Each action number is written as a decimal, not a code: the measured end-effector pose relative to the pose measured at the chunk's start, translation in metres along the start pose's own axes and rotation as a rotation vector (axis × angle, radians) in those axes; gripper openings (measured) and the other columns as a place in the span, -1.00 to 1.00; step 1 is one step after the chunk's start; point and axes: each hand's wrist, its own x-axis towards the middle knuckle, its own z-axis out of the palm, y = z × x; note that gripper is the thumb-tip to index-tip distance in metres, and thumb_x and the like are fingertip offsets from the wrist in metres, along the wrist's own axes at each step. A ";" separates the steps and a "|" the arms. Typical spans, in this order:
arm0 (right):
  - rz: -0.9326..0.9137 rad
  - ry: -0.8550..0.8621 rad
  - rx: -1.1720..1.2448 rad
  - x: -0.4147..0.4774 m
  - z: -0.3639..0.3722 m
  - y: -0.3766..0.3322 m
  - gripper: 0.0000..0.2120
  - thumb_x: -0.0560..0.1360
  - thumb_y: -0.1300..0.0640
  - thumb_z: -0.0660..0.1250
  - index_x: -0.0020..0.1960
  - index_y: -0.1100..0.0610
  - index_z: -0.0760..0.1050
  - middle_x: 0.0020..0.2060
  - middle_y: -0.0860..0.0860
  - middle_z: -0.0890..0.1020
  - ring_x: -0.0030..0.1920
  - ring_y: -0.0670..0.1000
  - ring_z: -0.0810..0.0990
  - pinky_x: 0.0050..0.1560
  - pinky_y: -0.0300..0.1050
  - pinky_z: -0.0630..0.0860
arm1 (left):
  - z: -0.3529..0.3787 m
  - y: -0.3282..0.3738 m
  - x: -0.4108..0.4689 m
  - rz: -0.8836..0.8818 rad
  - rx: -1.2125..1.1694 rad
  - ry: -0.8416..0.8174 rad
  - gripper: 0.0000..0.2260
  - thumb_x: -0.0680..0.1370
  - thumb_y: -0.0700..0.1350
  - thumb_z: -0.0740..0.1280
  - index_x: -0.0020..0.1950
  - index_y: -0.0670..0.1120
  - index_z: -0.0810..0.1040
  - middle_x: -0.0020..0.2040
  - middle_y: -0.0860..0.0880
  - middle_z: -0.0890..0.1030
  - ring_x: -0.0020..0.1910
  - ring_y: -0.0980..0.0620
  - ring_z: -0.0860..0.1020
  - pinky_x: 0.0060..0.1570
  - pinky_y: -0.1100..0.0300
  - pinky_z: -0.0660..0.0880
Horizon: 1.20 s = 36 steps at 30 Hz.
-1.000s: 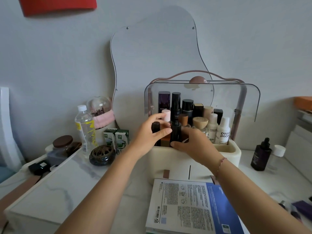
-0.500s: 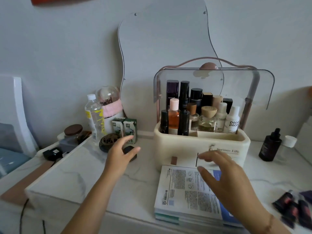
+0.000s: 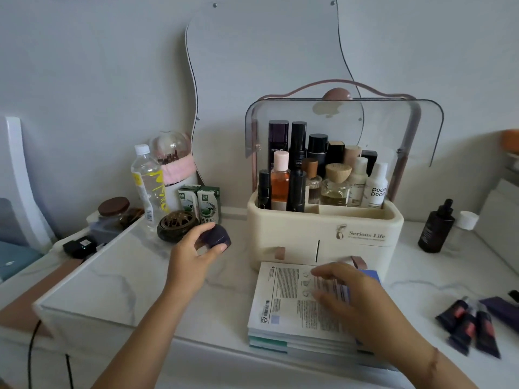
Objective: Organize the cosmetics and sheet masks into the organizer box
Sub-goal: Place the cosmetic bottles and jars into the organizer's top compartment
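Jar point(image 3: 216, 237) sits in your left hand point(image 3: 193, 256), fingers curled round it for boxing; right hand point(image 3: 356, 299), fingers spread empty, covers sheet masks point(image 3: 286, 299) at 6 o'clock.

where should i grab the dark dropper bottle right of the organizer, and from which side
Wrap the grip around the wide cylindrical body of the dark dropper bottle, below its narrow neck, coming from the front-left. It stands upright, nothing touches it on that side, while a white-capped bottle sits close on its right. The slim dropper top looks a weaker hold.
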 end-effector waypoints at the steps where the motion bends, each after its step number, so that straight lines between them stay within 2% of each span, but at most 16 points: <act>1: -0.006 0.007 0.047 0.002 -0.004 -0.003 -0.74 0.43 0.00 0.40 0.06 -0.25 0.47 -0.06 -0.35 0.51 0.04 -0.43 0.44 -0.02 -0.58 0.35 | -0.001 0.015 -0.009 0.047 -0.060 -0.016 -0.58 0.37 -0.23 0.52 0.14 0.12 0.56 0.11 0.07 0.64 0.13 0.07 0.59 0.19 0.18 0.46; 4: -0.083 -0.040 0.168 0.011 -0.021 -0.018 -0.57 0.33 -0.08 0.44 0.15 -0.30 0.40 0.06 -0.32 0.54 0.11 -0.34 0.49 0.09 -0.50 0.41 | 0.002 0.070 -0.032 0.183 -0.235 -0.184 -0.48 0.29 0.01 0.55 0.23 0.18 0.53 0.19 0.11 0.62 0.19 0.15 0.56 0.17 0.31 0.45; 6: -0.165 -0.116 0.219 0.019 -0.034 -0.031 -0.38 0.28 -0.11 0.43 0.29 -0.28 0.31 0.15 -0.31 0.51 0.16 -0.29 0.49 0.12 -0.45 0.44 | 0.013 0.101 -0.040 0.214 -0.260 -0.324 -0.42 0.26 0.09 0.56 0.25 0.20 0.49 0.20 0.12 0.61 0.20 0.11 0.56 0.19 0.25 0.46; 8: -0.250 -0.161 0.247 0.026 -0.047 -0.043 -0.30 0.27 -0.05 0.46 0.36 -0.25 0.27 0.17 -0.25 0.51 0.14 -0.21 0.53 0.10 -0.36 0.50 | 0.027 0.123 -0.043 0.229 -0.252 -0.394 -0.39 0.24 0.07 0.57 0.25 0.19 0.47 0.16 0.12 0.61 0.19 0.08 0.58 0.17 0.18 0.48; 12: -0.262 -0.156 0.263 0.040 -0.073 -0.049 -0.35 0.27 0.04 0.46 0.33 -0.10 0.38 0.09 -0.11 0.59 0.00 -0.08 0.63 0.05 -0.16 0.59 | 0.046 0.143 -0.035 0.231 -0.306 -0.448 -0.40 0.20 0.04 0.59 0.18 0.13 0.47 0.09 0.08 0.56 0.14 0.04 0.60 0.11 0.10 0.54; 16: -0.225 -0.193 0.352 0.054 -0.086 -0.042 -0.48 0.29 0.09 0.48 0.23 0.09 0.45 0.04 0.02 0.63 -0.02 0.07 0.65 0.04 0.03 0.60 | 0.059 0.148 -0.027 0.236 -0.411 -0.466 -0.41 0.23 0.03 0.59 0.19 0.04 0.46 0.04 0.05 0.58 0.07 0.06 0.61 0.01 0.14 0.56; 19: -0.185 -0.186 0.398 0.065 -0.082 -0.035 -0.52 0.29 0.18 0.52 0.15 0.16 0.44 0.01 0.04 0.63 -0.01 0.06 0.65 0.03 -0.03 0.61 | 0.067 0.140 -0.028 0.271 -0.424 -0.365 -0.52 0.33 0.02 0.53 0.19 0.02 0.47 0.02 0.08 0.62 0.05 0.10 0.62 -0.04 0.24 0.55; 22: -0.109 -0.174 0.402 0.076 -0.080 -0.022 -0.53 0.31 0.23 0.51 0.17 0.07 0.46 -0.04 -0.03 0.66 -0.07 -0.02 0.67 -0.07 -0.19 0.60 | 0.063 0.120 -0.027 0.323 -0.363 -0.074 -0.72 0.41 0.13 0.42 0.08 0.12 0.52 -0.04 0.14 0.63 -0.03 0.19 0.60 -0.05 0.38 0.48; 24: -0.040 -0.116 0.383 0.085 -0.083 -0.014 -0.53 0.31 0.18 0.50 0.17 -0.03 0.49 -0.04 -0.05 0.67 -0.06 -0.03 0.67 -0.05 -0.16 0.62 | 0.059 0.106 -0.020 0.299 -0.305 0.086 -0.81 0.43 0.15 0.39 0.00 0.18 0.52 -0.09 0.16 0.61 -0.05 0.18 0.57 -0.01 0.33 0.46; 25: -0.009 -0.077 0.375 0.090 -0.083 -0.011 -0.55 0.31 0.17 0.50 0.15 -0.07 0.51 -0.03 -0.04 0.66 -0.07 -0.02 0.67 -0.03 -0.12 0.63 | 0.058 0.100 -0.015 0.277 -0.275 0.115 -0.81 0.44 0.13 0.39 0.01 0.17 0.51 -0.08 0.16 0.59 -0.03 0.16 0.56 0.04 0.25 0.47; 26: 0.008 -0.036 0.348 0.095 -0.083 -0.010 -0.56 0.31 0.16 0.51 0.14 -0.10 0.51 -0.02 -0.05 0.66 -0.08 -0.03 0.67 0.00 -0.11 0.62 | 0.058 0.095 -0.009 0.259 -0.239 0.119 -0.79 0.45 0.10 0.41 0.03 0.12 0.51 -0.04 0.15 0.57 0.01 0.15 0.54 0.09 0.19 0.47; 28: 0.000 0.050 0.212 0.105 -0.079 -0.009 -0.53 0.31 0.11 0.51 0.18 -0.09 0.49 -0.05 -0.15 0.63 -0.10 -0.12 0.63 -0.02 -0.23 0.55 | 0.059 0.088 0.003 0.227 -0.162 0.083 -0.71 0.45 0.07 0.41 0.12 0.04 0.49 0.05 0.14 0.54 0.09 0.18 0.51 0.18 0.16 0.45; 30: -0.020 0.105 0.050 0.113 -0.076 -0.010 -0.49 0.32 0.08 0.51 0.24 -0.03 0.47 -0.12 -0.24 0.56 -0.17 -0.23 0.55 -0.17 -0.40 0.43 | 0.060 0.085 0.013 0.195 -0.119 0.036 -0.64 0.44 0.10 0.38 0.19 0.05 0.46 0.11 0.15 0.52 0.15 0.21 0.48 0.21 0.20 0.41; 33: 0.024 0.080 -0.058 0.121 -0.075 -0.005 -0.53 0.32 0.06 0.51 0.20 0.02 0.49 -0.11 -0.15 0.56 -0.18 -0.21 0.50 -0.28 -0.42 0.35 | 0.062 0.080 0.027 0.153 -0.107 -0.035 -0.59 0.46 0.06 0.39 0.28 0.03 0.44 0.21 0.09 0.53 0.24 0.14 0.46 0.23 0.22 0.35; 36: 0.052 0.015 -0.080 0.126 -0.071 -0.005 -0.53 0.31 0.06 0.51 0.19 0.01 0.50 -0.09 -0.07 0.59 -0.17 -0.16 0.52 -0.27 -0.38 0.46 | 0.062 0.079 0.036 0.141 -0.103 -0.105 -0.61 0.47 0.07 0.39 0.29 0.08 0.46 0.22 0.13 0.55 0.27 0.16 0.46 0.19 0.25 0.34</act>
